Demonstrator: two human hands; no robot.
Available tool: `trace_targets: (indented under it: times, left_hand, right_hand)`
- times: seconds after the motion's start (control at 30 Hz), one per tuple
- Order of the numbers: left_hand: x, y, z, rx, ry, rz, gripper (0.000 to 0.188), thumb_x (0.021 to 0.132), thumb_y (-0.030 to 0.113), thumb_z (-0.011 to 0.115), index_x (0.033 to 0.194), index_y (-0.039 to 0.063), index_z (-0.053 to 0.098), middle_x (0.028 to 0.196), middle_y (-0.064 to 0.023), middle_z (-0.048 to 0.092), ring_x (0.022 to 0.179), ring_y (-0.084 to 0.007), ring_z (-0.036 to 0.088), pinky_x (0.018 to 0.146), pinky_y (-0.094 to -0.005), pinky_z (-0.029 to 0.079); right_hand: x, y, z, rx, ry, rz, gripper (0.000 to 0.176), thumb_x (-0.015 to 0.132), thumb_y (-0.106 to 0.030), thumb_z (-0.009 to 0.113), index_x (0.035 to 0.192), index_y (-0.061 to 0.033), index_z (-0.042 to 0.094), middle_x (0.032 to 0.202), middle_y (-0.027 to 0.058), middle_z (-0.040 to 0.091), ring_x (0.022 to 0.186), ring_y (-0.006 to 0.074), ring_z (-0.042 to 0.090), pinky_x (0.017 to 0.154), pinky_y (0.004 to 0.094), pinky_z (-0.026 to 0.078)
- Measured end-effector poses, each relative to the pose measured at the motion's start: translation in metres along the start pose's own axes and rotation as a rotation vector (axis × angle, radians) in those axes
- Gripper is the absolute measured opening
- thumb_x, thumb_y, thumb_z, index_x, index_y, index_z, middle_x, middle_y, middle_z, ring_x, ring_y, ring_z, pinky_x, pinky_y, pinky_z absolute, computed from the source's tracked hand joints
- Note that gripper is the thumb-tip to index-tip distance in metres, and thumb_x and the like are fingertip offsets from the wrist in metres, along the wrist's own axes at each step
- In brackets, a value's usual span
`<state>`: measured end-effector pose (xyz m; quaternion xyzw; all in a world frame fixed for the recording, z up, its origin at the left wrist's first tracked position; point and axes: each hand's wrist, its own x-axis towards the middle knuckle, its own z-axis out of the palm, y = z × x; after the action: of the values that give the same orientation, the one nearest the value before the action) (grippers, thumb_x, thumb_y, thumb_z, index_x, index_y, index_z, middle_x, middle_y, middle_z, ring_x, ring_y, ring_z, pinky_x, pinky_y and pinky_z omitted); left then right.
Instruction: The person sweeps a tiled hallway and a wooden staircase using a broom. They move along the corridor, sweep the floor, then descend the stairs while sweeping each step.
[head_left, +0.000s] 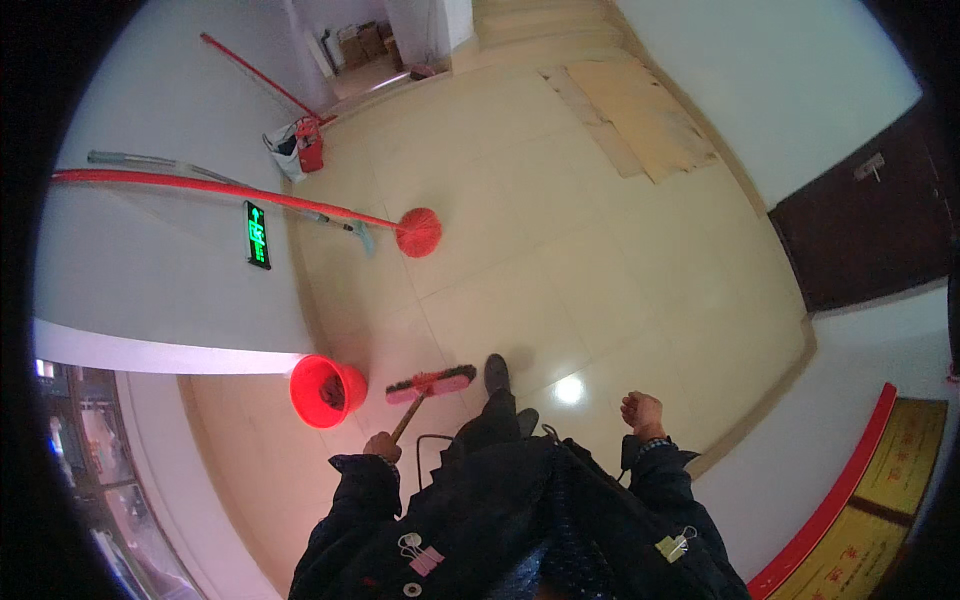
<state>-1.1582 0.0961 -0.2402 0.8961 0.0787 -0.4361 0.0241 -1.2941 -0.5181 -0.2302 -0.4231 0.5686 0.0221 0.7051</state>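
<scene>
My left hand (383, 447) is closed around the wooden handle of a push broom (427, 384). The broom's pink head, with dark bristles along it, lies ahead of the hand, left of my forward shoe (496, 374). To the left of the broom stands a red plastic bucket (304, 390) with a dark reddish-brown bundle inside, perhaps a cloth. My right hand (642, 412) hangs out to the right over the tiled floor (525, 285), its fingers curled in, and nothing shows in it.
A long red-handled round brush (418, 232) and a grey-handled mop or squeegee (363, 238) lean on the left wall. Beyond them are bags (309, 145) and another red pole (255, 71). Flattened cardboard (637, 112) lies far right, short of stairs (547, 30). A dark door (870, 210) is at right.
</scene>
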Motion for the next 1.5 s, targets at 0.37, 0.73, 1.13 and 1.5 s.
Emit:
trace_targets:
  times: [0.37, 0.73, 1.13, 1.5]
  left_hand:
    - [0.017, -0.024, 0.055, -0.135, -0.135, -0.032, 0.038, 0.093, 0.031, 0.057, 0.109, -0.004, 0.063, 0.107, -0.0273, 0.068, 0.104, -0.0417, 0.067, 0.089, -0.0498, 0.055]
    - [-0.154, 0.009, 0.174, -0.668, -0.365, -0.312, 0.048, 0.093, 0.041, 0.055, 0.098, -0.005, 0.068, 0.094, -0.0262, 0.070, 0.092, -0.0400, 0.070, 0.078, -0.0493, 0.057]
    - [-0.211, 0.066, 0.288, -0.639, -0.186, -0.225, 0.057, 0.097, 0.052, 0.047, 0.102, -0.002, 0.065, 0.101, -0.0286, 0.068, 0.091, -0.0448, 0.069, 0.078, -0.0539, 0.056]
    - [-0.010, 0.034, 0.146, -0.693, 0.030, -0.335, 0.065, 0.099, 0.054, 0.043, 0.102, -0.007, 0.065, 0.095, -0.0310, 0.068, 0.092, -0.0470, 0.068, 0.079, -0.0554, 0.055]
  right_hand:
    - [0.019, -0.087, 0.106, -0.274, -0.119, -0.053, 0.012, 0.092, -0.016, 0.063, 0.090, -0.0047, 0.064, 0.076, 0.0068, 0.067, 0.061, 0.0164, 0.063, 0.051, 0.0283, 0.050]
    - [0.038, -0.092, 0.199, -0.686, -0.280, -0.092, 0.017, 0.091, -0.023, 0.065, 0.095, -0.0065, 0.065, 0.082, 0.0055, 0.070, 0.067, 0.0161, 0.067, 0.059, 0.0301, 0.054]
    - [0.054, -0.086, 0.179, -0.770, -0.326, -0.107, 0.016, 0.090, -0.018, 0.064, 0.094, -0.0029, 0.064, 0.077, 0.0067, 0.067, 0.061, 0.0158, 0.064, 0.052, 0.0286, 0.050]
    - [0.061, -0.105, 0.144, -0.638, -0.305, -0.169, 0.012, 0.092, -0.016, 0.064, 0.095, -0.0049, 0.065, 0.077, 0.0063, 0.067, 0.061, 0.0159, 0.063, 0.051, 0.0276, 0.049]
